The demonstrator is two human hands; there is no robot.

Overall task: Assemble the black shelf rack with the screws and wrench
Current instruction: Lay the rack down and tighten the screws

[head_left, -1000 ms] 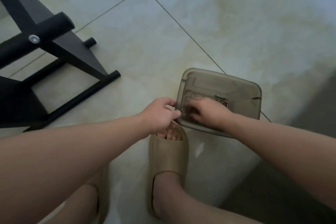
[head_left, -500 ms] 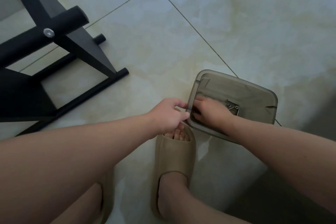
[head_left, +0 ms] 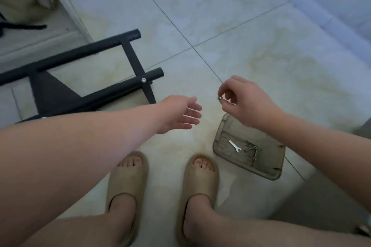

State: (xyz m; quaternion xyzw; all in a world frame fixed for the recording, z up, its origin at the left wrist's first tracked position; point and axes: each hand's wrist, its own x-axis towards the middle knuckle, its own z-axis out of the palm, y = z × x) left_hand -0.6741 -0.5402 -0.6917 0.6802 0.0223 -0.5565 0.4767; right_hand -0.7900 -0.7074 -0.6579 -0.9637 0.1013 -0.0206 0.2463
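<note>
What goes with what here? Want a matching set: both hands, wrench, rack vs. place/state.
1. left hand
2. right hand
3. wrench
4. black rack

A. lies in the tray
B. pinches a small metal fastener
C. fingers straight, holds nothing
D. stands on the floor, at the left

Pairs: 1-C, 2-B, 3-A, 4-D

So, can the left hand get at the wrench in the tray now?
Probably yes. The wrench lies uncovered in the tray, the left hand is open and empty to its left, and the right hand, pinching a small metal piece, hangs over the tray's far end, not the wrench.
</note>
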